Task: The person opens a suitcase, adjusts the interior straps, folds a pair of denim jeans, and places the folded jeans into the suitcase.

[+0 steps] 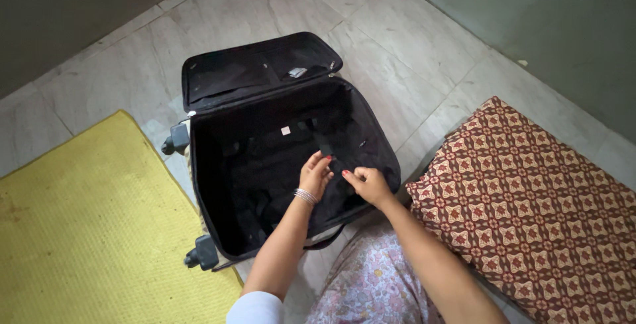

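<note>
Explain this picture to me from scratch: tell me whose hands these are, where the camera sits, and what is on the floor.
One camera, worn on a person's head, looks down at that person's own two bare hands. On the tiled floor lies an open black suitcase, its lid folded back and its wheels toward a yellow mat. A patterned brown cushion lies on the other side. Inside the case, the left hand, with bangles at the wrist, and the right hand pinch a black strap between their fingertips.
</note>
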